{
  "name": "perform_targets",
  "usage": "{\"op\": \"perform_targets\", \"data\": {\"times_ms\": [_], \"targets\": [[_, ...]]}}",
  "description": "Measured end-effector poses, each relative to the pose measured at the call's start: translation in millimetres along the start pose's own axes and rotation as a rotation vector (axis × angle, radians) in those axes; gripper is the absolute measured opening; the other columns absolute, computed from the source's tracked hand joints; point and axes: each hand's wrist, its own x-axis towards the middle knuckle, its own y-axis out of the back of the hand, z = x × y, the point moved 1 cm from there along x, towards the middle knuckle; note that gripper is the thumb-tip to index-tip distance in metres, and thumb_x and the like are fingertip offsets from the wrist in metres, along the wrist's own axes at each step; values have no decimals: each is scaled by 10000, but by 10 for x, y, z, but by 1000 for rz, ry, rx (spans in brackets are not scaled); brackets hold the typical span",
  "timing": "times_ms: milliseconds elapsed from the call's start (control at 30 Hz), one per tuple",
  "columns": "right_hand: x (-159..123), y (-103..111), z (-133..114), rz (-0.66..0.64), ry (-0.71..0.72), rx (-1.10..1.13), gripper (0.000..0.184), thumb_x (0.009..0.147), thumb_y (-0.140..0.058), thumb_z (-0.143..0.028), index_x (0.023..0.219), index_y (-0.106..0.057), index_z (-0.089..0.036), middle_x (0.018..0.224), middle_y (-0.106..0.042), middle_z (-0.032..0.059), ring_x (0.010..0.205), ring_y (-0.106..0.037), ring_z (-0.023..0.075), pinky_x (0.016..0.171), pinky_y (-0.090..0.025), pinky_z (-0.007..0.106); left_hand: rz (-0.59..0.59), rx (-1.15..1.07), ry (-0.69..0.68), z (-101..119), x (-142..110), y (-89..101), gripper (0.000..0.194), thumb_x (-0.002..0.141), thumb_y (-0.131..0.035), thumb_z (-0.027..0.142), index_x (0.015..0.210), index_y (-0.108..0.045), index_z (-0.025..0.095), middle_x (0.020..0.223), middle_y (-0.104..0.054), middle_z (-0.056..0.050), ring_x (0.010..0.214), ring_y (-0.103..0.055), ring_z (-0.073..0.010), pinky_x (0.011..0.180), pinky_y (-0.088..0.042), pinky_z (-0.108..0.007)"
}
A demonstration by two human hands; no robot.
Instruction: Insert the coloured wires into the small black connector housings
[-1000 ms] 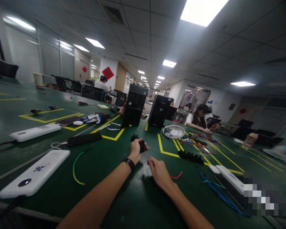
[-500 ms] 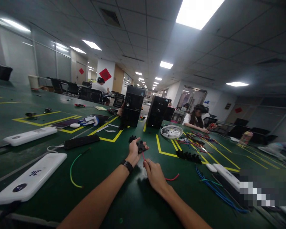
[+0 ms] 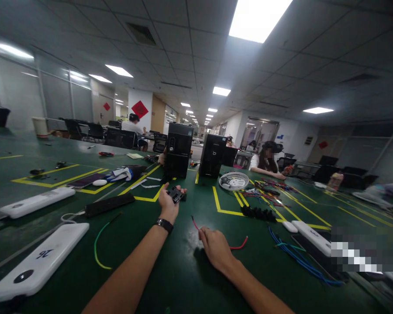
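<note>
In my left hand (image 3: 169,203), palm up with the fingers curled round it, lies a small black block with slots, like a terminal block (image 3: 176,194). My right hand (image 3: 214,246) pinches a red wire (image 3: 238,247); its thin dark tip sticks out past my fingers towards the left, and the other end curves out to the right behind the hand. A gap separates the wire tip from the block. Left of my forearm a green-yellow wire (image 3: 96,250) rests on the green table (image 3: 144,279).
Two black computer towers (image 3: 178,150) stand ahead. A white round basket (image 3: 234,180), black blocks (image 3: 258,213) and a blue wire bundle (image 3: 301,257) lie to the right. White power banks (image 3: 41,261) lie left. A person (image 3: 267,161) sits across the table.
My left hand with the black block has moved left, away from the red wire. The wire tip, earlier at the block, now shows free. The view has shifted slightly.
</note>
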Motion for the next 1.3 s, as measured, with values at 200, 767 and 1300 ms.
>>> {"op": "perform_targets", "data": {"times_ms": [200, 767, 1300], "targets": [[-24, 65, -167, -53, 55, -95, 287, 959, -349, -268, 895, -615, -181, 879, -672, 65, 818, -626, 166, 697, -373, 237, -132, 555, 201, -311, 66, 187, 229, 830, -481, 363, 799, -530, 141, 566, -648, -75, 507, -623, -176, 490, -470, -259], [-98, 56, -50, -104, 209, -71, 174, 910, -427, -220, 1022, -547, -163, 954, -631, 86, 858, -586, 203, 730, -422, 289, -792, 1725, 40, -881, 320, -271, 380, 716, -606, 530, 859, -653, 180, 951, -683, -98, 986, -589, -275, 870, -408, -349], [-32, 13, -26, -216, 215, -43, 218, 938, -400, -237, 1097, -531, -166, 961, -610, 81, 866, -565, 196, 737, -409, 297, -1517, 2139, 199, -977, 1086, -488, 895, 555, -771, 263, 1349, -358, 290, 1197, -598, -45, 1112, -518, -276, 970, -319, -445]]}}
